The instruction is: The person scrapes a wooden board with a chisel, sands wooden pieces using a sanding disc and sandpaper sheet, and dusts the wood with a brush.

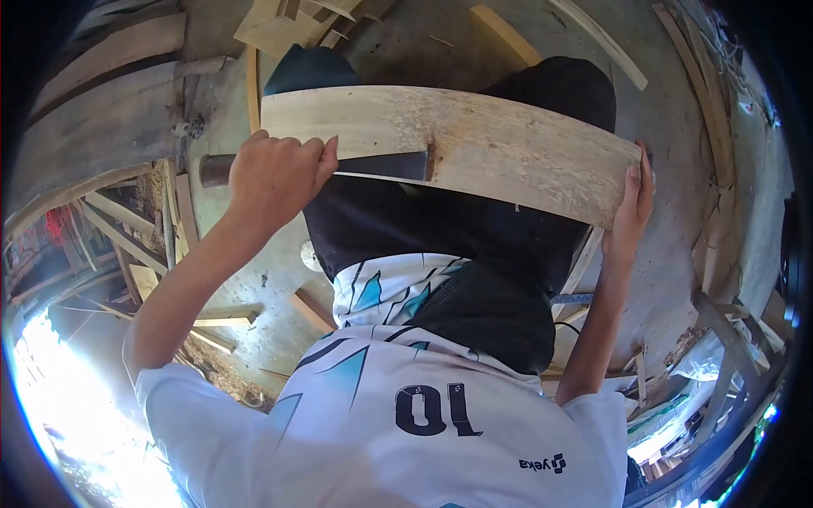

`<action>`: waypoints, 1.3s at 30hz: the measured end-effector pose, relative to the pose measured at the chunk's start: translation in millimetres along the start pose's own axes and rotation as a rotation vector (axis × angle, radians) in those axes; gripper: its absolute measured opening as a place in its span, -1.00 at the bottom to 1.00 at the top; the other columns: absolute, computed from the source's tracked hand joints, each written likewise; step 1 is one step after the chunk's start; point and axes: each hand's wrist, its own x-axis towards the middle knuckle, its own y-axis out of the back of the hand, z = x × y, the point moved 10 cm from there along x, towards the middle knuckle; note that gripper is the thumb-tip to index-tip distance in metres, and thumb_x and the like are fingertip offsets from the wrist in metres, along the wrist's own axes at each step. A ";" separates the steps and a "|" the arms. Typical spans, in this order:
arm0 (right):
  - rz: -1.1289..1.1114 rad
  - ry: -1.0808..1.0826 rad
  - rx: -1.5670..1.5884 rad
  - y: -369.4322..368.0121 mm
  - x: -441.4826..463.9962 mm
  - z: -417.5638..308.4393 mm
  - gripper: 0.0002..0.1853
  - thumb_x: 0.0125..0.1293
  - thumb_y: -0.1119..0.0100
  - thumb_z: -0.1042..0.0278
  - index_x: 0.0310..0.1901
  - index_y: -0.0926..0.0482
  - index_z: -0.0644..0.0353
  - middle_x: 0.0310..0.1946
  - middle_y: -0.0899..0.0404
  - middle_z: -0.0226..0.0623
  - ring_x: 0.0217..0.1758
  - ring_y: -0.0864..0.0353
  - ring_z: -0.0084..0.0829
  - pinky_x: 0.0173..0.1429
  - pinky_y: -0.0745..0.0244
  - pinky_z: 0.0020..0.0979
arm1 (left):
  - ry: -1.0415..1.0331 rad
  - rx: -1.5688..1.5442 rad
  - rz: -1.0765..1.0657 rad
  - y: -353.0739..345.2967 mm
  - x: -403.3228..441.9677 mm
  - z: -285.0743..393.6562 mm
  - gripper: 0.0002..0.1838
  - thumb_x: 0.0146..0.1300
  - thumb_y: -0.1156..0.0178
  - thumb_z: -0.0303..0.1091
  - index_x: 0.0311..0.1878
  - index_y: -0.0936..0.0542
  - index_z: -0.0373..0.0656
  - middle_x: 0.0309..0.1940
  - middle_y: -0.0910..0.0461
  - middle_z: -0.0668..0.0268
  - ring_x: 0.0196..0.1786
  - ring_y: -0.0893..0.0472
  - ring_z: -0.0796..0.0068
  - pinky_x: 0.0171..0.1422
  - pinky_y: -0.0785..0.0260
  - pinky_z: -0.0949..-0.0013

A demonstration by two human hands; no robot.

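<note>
A long, pale wooden plank (508,148) lies across my lap, with a rough brown patch near its middle. My left hand (279,173) is closed around a machete (381,165), whose brown handle end sticks out to the left of the fist. The dark, square-ended blade lies along the near edge of the plank, its tip by the brown patch. At the plank's right end, my right hand (631,199) grips the edge with fingers along the end. Its thumb side rests on the face of the board.
Wood offcuts (296,25) are heaped on the concrete floor (669,245) ahead. Loose strips (601,42) lie farther right, and more scraps (224,317) sit at my left. Large boards (110,93) stand at the far left. A wooden frame (728,330) is at the right.
</note>
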 end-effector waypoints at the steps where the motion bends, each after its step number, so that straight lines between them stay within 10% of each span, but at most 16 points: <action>1: 0.008 -0.002 0.019 0.5 0.2 1.1 -0.51 0.62 0.00 0.19 0.46 -0.38 0.23 0.47 -0.36 -0.21 0.46 -0.39 -0.39 0.52 -0.25 -0.40 | 0.008 0.005 0.005 -2.3 -1.0 -2.0 -0.48 0.48 -0.11 -0.07 -0.63 -0.67 -0.05 -0.78 -0.54 0.21 -0.70 -0.55 0.20 -0.33 -0.45 0.24; 39: -0.013 -0.040 -0.013 1.4 -1.8 0.1 -0.49 0.60 -0.03 0.13 0.46 -0.42 0.16 0.41 -0.44 -0.19 0.44 -0.41 -0.38 0.51 -0.23 -0.40 | 0.187 -0.426 -0.025 -34.5 -41.7 -23.4 -0.54 0.49 -0.08 -0.04 -0.50 -0.64 -0.10 -0.63 -0.59 0.12 -0.52 -0.58 -0.03 -0.28 -0.42 0.02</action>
